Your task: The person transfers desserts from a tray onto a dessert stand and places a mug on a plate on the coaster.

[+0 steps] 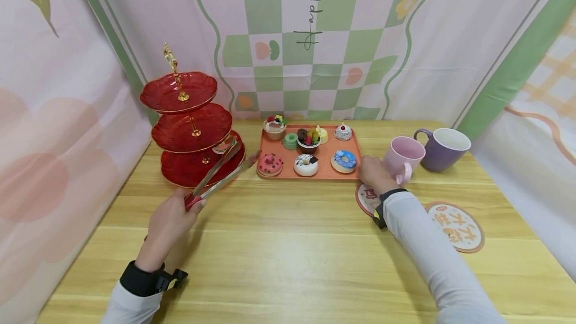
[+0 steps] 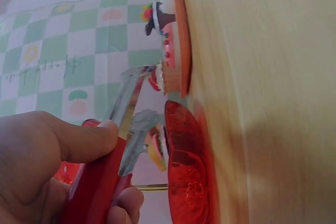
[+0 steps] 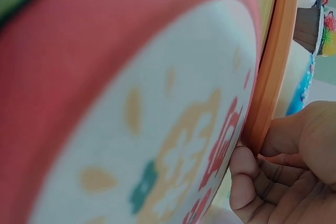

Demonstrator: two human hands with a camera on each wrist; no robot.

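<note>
My left hand grips red-handled metal tongs, their arms spread apart. One arm reaches over the bottom tier of a red three-tier stand, beside a small pastry lying there. The other arm's tip is near the left edge of an orange tray. On the tray sit a pink donut, a white donut, a blue donut, a fruit cupcake and several other small cakes. My right hand pinches the tray's right front edge, thumb against the rim in the right wrist view.
A pink mug stands just right of my right hand, a purple mug beyond it. One round coaster lies partly under my right wrist; another coaster lies farther right. A patterned cloth hangs behind the wooden table.
</note>
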